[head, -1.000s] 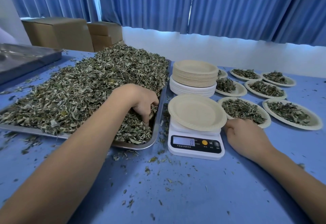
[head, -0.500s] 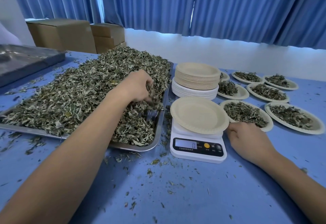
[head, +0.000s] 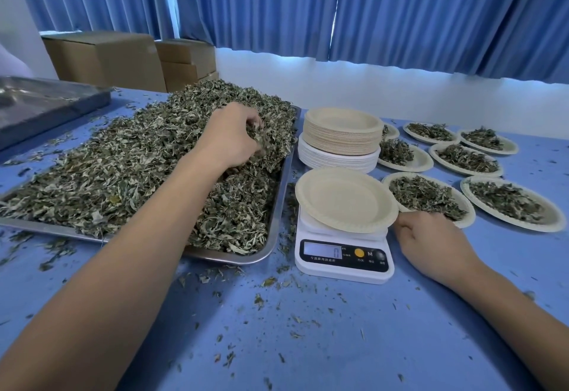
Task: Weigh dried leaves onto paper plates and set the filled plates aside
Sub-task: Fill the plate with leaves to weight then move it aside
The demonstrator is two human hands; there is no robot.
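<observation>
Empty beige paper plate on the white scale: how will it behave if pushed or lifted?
The empty beige paper plate overhangs the white scale, so a rim push likely tips it. Thin paper: probably light and bendy.

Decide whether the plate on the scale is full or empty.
Empty: the plate on the scale shows a bare surface, nothing on it.

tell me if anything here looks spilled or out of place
Dried leaf crumbs lie scattered on the blue table in front of the metal tray and beside the scale, off any plate. Nothing else looks odd.
</observation>
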